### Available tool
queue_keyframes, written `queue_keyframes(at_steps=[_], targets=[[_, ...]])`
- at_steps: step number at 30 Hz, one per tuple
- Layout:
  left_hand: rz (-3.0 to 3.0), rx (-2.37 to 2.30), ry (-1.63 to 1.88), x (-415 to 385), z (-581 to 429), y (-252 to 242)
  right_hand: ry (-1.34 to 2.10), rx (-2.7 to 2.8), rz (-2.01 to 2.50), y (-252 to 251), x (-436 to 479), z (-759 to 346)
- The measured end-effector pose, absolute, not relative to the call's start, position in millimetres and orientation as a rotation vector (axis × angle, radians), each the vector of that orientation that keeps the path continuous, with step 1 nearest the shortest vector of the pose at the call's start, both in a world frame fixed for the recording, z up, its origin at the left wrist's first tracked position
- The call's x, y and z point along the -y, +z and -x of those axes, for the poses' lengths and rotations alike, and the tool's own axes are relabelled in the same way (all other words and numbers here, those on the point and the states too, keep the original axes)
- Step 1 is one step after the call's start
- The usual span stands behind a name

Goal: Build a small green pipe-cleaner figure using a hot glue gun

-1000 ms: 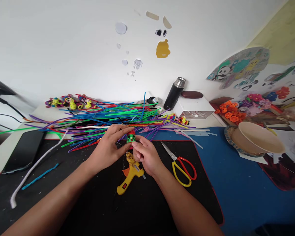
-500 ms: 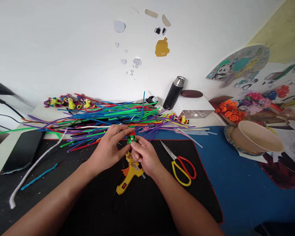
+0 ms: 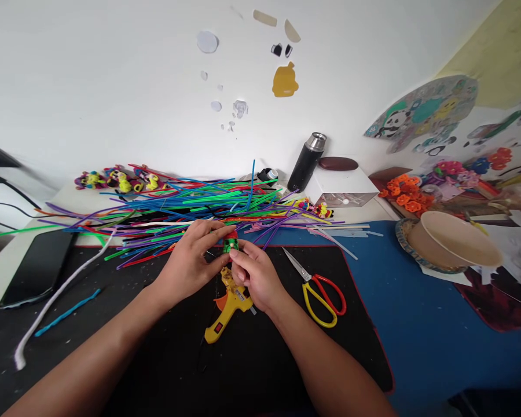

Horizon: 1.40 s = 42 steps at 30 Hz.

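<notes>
Between my two hands is a small green figure with a red top [image 3: 231, 245], held up over the black mat. My left hand [image 3: 195, 255] grips it from the left, fingers curled over its top and thumb below. From the right, my right hand [image 3: 258, 272] pinches it with thumb and fingers. The fingers cover much of the figure, so its full shape is hidden. Just below the hands lies a yellow glue gun [image 3: 228, 310] with an orange trigger. To the right rest open scissors [image 3: 316, 292] with one red and one yellow handle.
Behind the hands spreads a heap of coloured pipe cleaners [image 3: 191, 202]. A phone [image 3: 39, 266], a white fuzzy stem [image 3: 61, 289] and a twisted blue stem [image 3: 67, 313] lie left. A black flask [image 3: 306, 162], white box [image 3: 347, 188] and beige bowl [image 3: 460, 243] stand at the back and right.
The view has shifted very slightly. Both hands keep nearly the same hold on the small figure, and nothing else has visibly moved.
</notes>
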<state>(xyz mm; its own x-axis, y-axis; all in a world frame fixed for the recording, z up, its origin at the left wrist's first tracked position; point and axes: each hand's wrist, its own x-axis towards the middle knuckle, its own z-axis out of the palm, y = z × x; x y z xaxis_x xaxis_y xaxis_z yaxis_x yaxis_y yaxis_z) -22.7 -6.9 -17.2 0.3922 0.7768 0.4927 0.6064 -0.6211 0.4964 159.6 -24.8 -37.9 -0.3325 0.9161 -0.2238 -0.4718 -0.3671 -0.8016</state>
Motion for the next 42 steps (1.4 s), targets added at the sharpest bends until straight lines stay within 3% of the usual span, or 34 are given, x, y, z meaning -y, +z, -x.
queue_keyframes(at_steps=[42], targets=[[-2.460,-1.221,1.058,2.2,23.9,-22.6,1.790,0.853,0.955,-38.5,24.1,-156.8]])
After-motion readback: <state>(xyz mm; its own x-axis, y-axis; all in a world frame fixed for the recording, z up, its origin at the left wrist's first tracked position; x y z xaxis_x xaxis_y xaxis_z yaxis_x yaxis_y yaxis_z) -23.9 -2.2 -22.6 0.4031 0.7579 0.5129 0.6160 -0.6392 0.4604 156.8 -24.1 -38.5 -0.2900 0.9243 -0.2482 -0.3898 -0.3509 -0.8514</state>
